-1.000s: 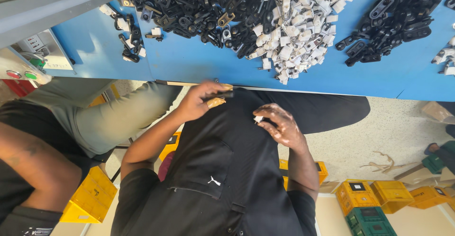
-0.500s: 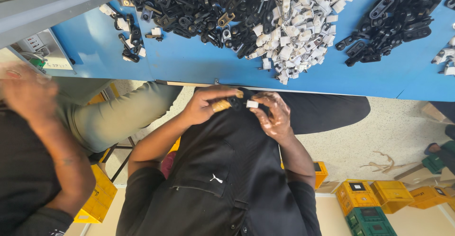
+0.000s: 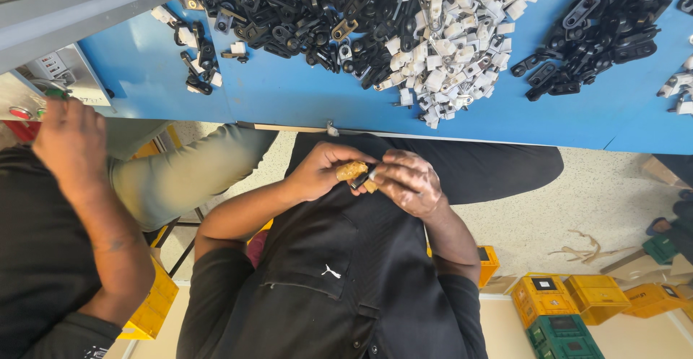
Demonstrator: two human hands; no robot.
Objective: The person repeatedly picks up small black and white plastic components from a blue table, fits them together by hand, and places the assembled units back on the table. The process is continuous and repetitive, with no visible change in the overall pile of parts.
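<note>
My left hand [image 3: 317, 173] and my right hand [image 3: 408, 183] meet over my lap, just below the blue table's edge [image 3: 289, 114]. The fingers of my left hand are closed on a small tan part [image 3: 351, 170]. With its fingertips my right hand pinches a small white part [image 3: 372, 176] and presses it against the tan one. What lies between the fingers is partly hidden. On the table above lie a heap of black parts [image 3: 303, 5] and a heap of white parts [image 3: 455, 34].
A second pile of black parts [image 3: 599, 34] lies at the table's right. A co-worker's hand [image 3: 68, 139] is raised at the left, near a grey box with red and green buttons [image 3: 32, 103]. Yellow and green crates [image 3: 577, 305] stand on the floor.
My hands have come together, the white part now touching the tan one. The co-worker's hand has come up into view at the left and moved right.
</note>
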